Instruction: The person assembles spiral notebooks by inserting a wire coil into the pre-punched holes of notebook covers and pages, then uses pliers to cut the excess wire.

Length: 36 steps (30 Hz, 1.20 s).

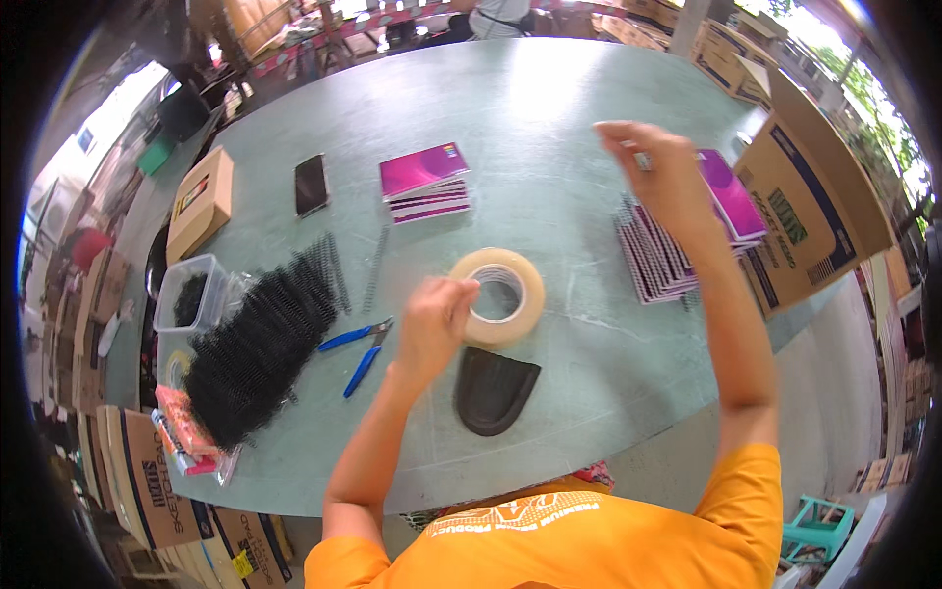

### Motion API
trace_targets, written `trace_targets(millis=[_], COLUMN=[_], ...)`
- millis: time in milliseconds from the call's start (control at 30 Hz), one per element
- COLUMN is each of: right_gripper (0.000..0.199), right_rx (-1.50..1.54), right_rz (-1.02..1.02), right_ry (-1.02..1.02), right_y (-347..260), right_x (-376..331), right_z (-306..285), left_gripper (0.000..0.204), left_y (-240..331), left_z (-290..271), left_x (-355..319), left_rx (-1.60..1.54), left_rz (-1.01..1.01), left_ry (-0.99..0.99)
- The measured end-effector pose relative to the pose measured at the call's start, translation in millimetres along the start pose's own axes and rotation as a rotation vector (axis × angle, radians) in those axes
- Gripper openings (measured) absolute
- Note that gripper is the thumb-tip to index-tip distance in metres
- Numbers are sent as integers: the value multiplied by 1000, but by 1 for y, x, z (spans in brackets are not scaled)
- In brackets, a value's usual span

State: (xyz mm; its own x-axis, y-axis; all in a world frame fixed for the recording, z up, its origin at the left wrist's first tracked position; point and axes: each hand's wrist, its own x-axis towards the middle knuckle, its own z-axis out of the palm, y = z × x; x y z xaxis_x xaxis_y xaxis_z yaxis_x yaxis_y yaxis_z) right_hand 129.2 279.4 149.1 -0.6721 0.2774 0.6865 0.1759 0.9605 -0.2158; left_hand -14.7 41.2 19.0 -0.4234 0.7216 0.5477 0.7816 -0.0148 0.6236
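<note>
My left hand (434, 322), a little blurred, is closed in a pinch beside the wide roll of tape (530, 294); whatever its fingers hold, if anything, cannot be made out. Raised over the right side of the table, my right hand (662, 177) has fingers and thumb apart, with nothing visible between them. Beneath and beside it lie a pile of spiral-bound notebooks (648, 260) and a purple-covered notebook (731, 196). A stack of purple booklets (425, 182) stands farther back. Nearer me is a dark, rounded pad (496, 391).
Black spiral binding coils (265, 344) are heaped at left, beside blue-handled pliers (363, 344) and a clear plastic tub (189, 294). A phone (312, 185) and a small cardboard box (200, 204) lie behind. An open carton (805, 206) stands at the right edge; a green stool (817, 528) is below.
</note>
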Motion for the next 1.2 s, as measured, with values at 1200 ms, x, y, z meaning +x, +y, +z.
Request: trace_targets(millis=[1200], right_gripper=[19], right_rx=[55], right_rz=[78], right_ry=[-298], right_y=[-45], right_x=[-45], right_z=[121], left_gripper=[23], left_y=[-87], left_z=[-46], left_x=[40], left_rx=[209], left_rz=[-377], left_ry=[-35])
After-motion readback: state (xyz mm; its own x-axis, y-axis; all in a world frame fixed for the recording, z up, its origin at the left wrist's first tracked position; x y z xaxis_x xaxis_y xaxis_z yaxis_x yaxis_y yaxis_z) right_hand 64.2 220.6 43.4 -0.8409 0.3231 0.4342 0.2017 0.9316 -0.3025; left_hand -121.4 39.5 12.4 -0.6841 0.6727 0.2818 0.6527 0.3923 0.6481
